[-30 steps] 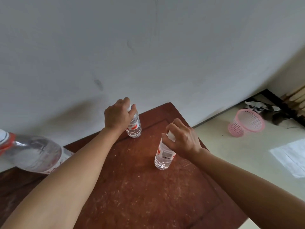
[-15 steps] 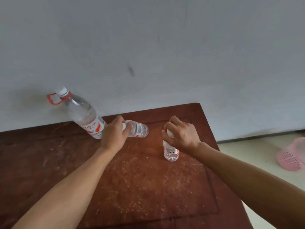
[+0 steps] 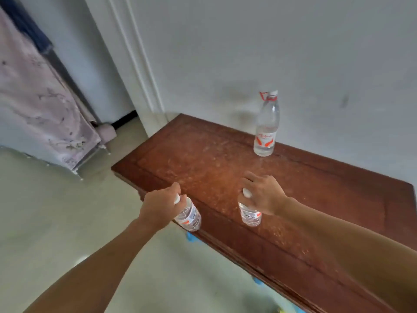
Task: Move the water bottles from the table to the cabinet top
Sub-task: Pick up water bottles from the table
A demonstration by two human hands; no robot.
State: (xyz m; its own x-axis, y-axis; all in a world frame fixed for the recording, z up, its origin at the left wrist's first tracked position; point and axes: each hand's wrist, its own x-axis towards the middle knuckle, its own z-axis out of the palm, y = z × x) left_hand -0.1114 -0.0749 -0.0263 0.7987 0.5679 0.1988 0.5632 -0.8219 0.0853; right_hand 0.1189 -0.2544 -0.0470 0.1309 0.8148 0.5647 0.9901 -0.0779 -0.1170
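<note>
My left hand [image 3: 159,205] grips a small clear water bottle [image 3: 189,216] by its white-capped neck; the bottle hangs tilted over the table's near-left edge. My right hand [image 3: 262,194] grips a second small bottle [image 3: 250,216] by its cap, held upright above the red-brown wooden table [image 3: 203,159]. Whether that bottle touches the tabletop I cannot tell. A taller clear bottle [image 3: 266,128] with a red carry loop stands upright at the table's back, near the wall.
The grey wall runs behind the table, with a white door frame [image 3: 135,62] at its left corner. A floral cloth [image 3: 38,105] hangs at the far left above pale floor [image 3: 45,211]. Blue items [image 3: 191,237] peek from under the table's front edge.
The view has swung left. Both hands have pulled their small bottles back toward the table's near edge; the left bottle now hangs past the edge. The tall bottle stays standing by the wall.
</note>
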